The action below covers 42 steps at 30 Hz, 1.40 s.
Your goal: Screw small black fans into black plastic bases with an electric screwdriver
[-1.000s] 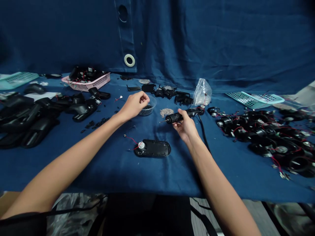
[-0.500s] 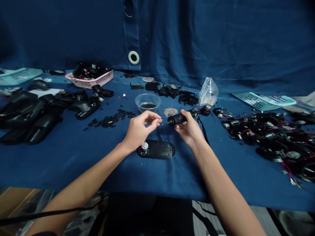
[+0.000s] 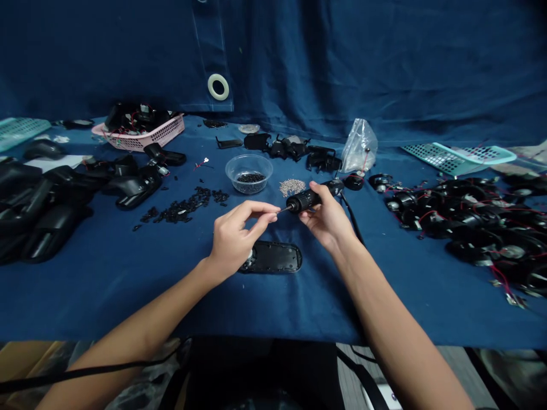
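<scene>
My right hand (image 3: 327, 219) is wrapped round a black electric screwdriver (image 3: 305, 199), its thin bit pointing left. At the bit's tip, the thumb and forefinger of my left hand (image 3: 241, 230) are pinched together; whatever they hold there is too small to make out. Below lies an oblong black housing (image 3: 277, 258), open side up, its left end partly hidden by my left hand. Behind the hands are a pile of small silver screws (image 3: 292, 187) and a clear bowl (image 3: 249, 173) with small dark pieces in it.
Small black parts (image 3: 183, 208) are scattered at centre left, with black housings (image 3: 55, 205) beyond them. A pink basket (image 3: 147, 139) stands back left. Wired black parts (image 3: 474, 222) cover the right, near a teal basket (image 3: 457, 162) and a plastic bag (image 3: 359, 147).
My left finger and thumb have come together at the bit's tip. The view has shifted slightly, and my left hand now covers more of the housing's left end.
</scene>
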Motion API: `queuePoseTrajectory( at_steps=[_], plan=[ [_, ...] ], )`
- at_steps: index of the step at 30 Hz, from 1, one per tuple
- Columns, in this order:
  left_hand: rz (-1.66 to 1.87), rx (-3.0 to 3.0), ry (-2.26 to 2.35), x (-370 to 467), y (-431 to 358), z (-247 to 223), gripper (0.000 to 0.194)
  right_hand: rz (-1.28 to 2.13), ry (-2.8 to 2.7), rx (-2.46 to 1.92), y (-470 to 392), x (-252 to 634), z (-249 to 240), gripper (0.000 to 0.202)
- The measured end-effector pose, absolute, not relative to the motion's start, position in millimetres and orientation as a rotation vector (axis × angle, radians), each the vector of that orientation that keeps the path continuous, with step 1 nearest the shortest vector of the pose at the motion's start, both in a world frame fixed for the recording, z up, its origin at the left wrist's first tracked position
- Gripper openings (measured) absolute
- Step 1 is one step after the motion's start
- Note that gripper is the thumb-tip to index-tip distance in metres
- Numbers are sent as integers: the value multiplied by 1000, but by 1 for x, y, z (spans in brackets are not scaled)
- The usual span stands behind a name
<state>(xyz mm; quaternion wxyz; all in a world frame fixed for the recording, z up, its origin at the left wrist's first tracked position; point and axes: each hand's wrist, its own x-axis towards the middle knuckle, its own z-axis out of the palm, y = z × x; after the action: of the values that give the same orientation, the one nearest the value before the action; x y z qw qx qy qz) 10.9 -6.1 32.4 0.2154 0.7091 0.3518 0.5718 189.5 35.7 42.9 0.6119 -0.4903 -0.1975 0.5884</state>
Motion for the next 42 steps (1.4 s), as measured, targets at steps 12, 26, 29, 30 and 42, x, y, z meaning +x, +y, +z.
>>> queuePoseTrajectory(
  at_steps=[12,26,29,30,42],
  plan=[
    [1767,2071,936,14,-3,25,11,1357,-405,-1083,31,184,41,27],
    [1814,1740,913,22,2,21,11,1460,-372,-1026,23,175,47,28],
    [1816,1707,868,24,3,20,12,1468,-372,-1029,22,174,47,30],
    [1820,1697,852,24,3,19,12,1472,-374,-1027,22,173,47,30],
    [902,2368,1004,-38,-18,27,51,1311,-362,-851,20,191,62,24]
  ],
)
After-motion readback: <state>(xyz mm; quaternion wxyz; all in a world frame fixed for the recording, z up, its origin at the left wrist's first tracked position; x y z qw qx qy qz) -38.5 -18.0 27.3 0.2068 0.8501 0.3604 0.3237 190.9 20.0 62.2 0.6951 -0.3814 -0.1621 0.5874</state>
